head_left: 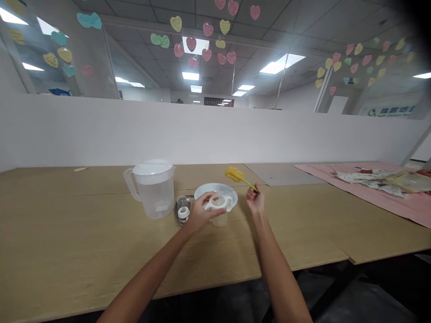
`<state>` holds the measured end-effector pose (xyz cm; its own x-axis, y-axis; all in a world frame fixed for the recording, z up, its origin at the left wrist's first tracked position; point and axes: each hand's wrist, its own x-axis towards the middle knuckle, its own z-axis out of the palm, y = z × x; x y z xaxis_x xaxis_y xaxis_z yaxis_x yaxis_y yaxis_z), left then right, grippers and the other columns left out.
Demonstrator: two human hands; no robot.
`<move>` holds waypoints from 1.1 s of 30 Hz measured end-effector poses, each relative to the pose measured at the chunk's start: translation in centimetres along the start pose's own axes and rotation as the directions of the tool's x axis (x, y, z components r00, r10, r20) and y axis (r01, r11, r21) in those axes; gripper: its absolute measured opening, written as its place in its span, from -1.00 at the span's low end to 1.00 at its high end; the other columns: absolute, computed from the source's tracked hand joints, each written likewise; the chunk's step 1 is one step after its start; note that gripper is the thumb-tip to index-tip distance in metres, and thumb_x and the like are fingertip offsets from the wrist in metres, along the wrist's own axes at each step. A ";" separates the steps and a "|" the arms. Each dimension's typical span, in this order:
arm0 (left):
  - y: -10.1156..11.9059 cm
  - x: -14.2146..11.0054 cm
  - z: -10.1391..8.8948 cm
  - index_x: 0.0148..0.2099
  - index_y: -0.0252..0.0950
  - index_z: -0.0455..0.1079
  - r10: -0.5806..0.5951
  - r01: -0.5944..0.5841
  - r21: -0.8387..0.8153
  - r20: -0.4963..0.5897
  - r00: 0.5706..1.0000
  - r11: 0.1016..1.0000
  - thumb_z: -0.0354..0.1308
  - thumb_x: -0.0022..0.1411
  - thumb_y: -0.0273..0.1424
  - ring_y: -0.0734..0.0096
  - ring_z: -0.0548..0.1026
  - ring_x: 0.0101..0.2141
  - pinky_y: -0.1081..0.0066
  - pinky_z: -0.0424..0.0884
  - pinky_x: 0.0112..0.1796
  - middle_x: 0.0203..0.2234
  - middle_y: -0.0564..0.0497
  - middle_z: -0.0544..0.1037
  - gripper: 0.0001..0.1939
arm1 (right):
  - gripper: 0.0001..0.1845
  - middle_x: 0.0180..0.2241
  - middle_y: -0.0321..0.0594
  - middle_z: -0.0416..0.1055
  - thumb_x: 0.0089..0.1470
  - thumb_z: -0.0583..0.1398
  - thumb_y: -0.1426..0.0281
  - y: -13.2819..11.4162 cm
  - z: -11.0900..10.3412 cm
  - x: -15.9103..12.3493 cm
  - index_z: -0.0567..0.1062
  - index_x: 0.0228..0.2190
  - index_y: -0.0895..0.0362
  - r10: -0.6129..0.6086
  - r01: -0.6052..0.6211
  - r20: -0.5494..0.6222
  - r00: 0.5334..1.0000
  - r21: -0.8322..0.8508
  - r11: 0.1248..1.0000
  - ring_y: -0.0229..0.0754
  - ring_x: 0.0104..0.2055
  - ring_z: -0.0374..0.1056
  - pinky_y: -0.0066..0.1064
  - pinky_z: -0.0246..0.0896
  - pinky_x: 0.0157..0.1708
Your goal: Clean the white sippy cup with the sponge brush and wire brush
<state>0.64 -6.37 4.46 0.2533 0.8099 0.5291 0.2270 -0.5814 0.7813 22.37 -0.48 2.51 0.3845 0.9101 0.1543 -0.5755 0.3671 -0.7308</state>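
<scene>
Back from the front edge of the table [303, 220], with room rightward, the left hand [199, 216] grips a see-through, white-handled bottle [220, 219] by the bowl [218, 186], the right hand [256, 200] a green-stemmed yellow brush [235, 174].

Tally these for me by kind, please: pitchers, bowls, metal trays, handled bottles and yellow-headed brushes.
Pitchers: 1
Bowls: 1
Metal trays: 1
Handled bottles: 1, in the left hand
Yellow-headed brushes: 1, in the right hand
Total: 5
</scene>
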 end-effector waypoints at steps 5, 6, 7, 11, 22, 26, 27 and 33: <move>0.8 3.6 -1.2 -0.08 -0.29 0.34 -0.035 0.045 0.136 -0.073 0.997 0.990 0.31 -0.25 -0.22 0.28 0.43 -0.19 0.34 0.36 -0.18 -0.20 -0.05 0.48 -0.39 | -0.69 -0.83 -0.51 0.06 -0.11 0.19 0.18 -3.3 1.3 -0.5 0.31 -0.62 0.16 0.008 -0.013 0.141 0.990 0.031 0.999 -0.54 -0.82 -0.10 -0.70 -0.20 -0.86; 0.8 4.2 -1.6 -0.08 -0.29 0.34 -0.022 0.034 0.188 -0.069 0.997 0.982 0.31 -0.25 -0.20 0.27 0.43 -0.21 0.33 0.36 -0.19 -0.21 -0.04 0.49 -0.38 | -0.69 -0.83 -0.50 0.09 -0.13 0.21 0.18 -4.0 1.5 -0.4 0.33 -0.62 0.17 -0.003 0.006 0.159 0.987 -0.018 1.000 -0.53 -0.81 -0.07 -0.70 -0.19 -0.86; 0.8 4.8 -1.9 -0.08 -0.29 0.35 0.001 0.014 0.242 -0.060 0.998 0.970 0.30 -0.25 -0.19 0.27 0.43 -0.22 0.33 0.36 -0.19 -0.22 -0.04 0.49 -0.38 | -0.69 -0.83 -0.48 0.12 -0.16 0.23 0.18 -4.8 1.7 -0.3 0.35 -0.61 0.18 -0.019 0.034 0.176 0.984 -0.083 0.996 -0.52 -0.81 -0.04 -0.69 -0.16 -0.85; 0.8 6.6 -2.7 -0.10 -0.27 0.39 0.115 -0.108 0.457 0.014 0.993 0.883 0.29 -0.22 -0.20 0.28 0.41 -0.22 0.35 0.31 -0.17 -0.23 -0.02 0.48 -0.44 | -0.62 -0.77 -0.36 0.28 -0.21 0.24 0.13 -7.1 2.9 0.1 0.41 -0.55 0.23 -0.100 0.207 0.310 0.946 -0.335 0.919 -0.43 -0.79 0.10 -0.59 -0.01 -0.83; -0.8 7.5 -2.6 0.02 -0.23 0.26 0.098 -0.210 0.676 0.201 0.975 0.706 0.21 -0.05 -0.26 0.31 0.38 -0.21 0.40 0.28 -0.19 -0.17 -0.05 0.38 -0.46 | -0.57 -0.76 -0.31 0.31 -0.22 0.23 0.08 -7.7 4.9 -0.6 0.44 -0.55 0.25 -0.184 0.336 0.350 0.918 -0.446 0.830 -0.39 -0.80 0.14 -0.56 0.08 -0.83; -2.0 7.5 -3.3 -0.07 -0.32 0.30 0.143 -0.423 0.756 0.409 0.901 0.501 -0.04 0.15 -0.53 0.26 0.31 -0.09 0.30 0.16 -0.05 -0.18 -0.14 0.38 -0.72 | -0.63 -0.76 -0.35 0.28 -0.21 0.23 0.15 -9.1 1.9 1.2 0.43 -0.53 0.24 -0.372 0.391 0.126 0.920 -0.385 0.836 -0.42 -0.78 0.14 -0.58 0.10 -0.81; -2.0 7.5 -3.3 -0.11 -0.34 0.32 0.157 -0.478 0.748 0.461 0.873 0.460 -0.12 0.17 -0.58 0.26 0.29 -0.07 0.28 0.11 -0.01 -0.22 -0.16 0.40 -0.72 | -0.65 -0.76 -0.36 0.28 -0.21 0.23 0.16 -8.6 1.0 1.7 0.43 -0.53 0.24 -0.369 0.369 0.090 0.925 -0.440 0.819 -0.40 -0.77 0.15 -0.57 0.12 -0.79; -0.3 6.3 -3.0 0.01 -0.30 0.22 0.242 -0.242 0.679 0.097 0.965 0.693 0.11 0.06 -0.22 0.22 0.29 -0.06 0.29 0.18 -0.04 -0.14 -0.11 0.38 -0.53 | -0.80 -0.67 -0.35 0.36 -0.19 0.16 0.35 -2.1 -4.4 2.9 0.43 -0.45 0.20 -0.201 0.116 -0.021 0.979 -0.758 0.642 -0.35 -0.70 0.24 -0.53 0.15 -0.71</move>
<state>-0.67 -0.88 8.52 0.3910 0.6337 0.6675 0.7349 -0.6515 0.1882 27.91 0.54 1.54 0.5069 0.8138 0.2841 0.2216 0.1955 -0.9553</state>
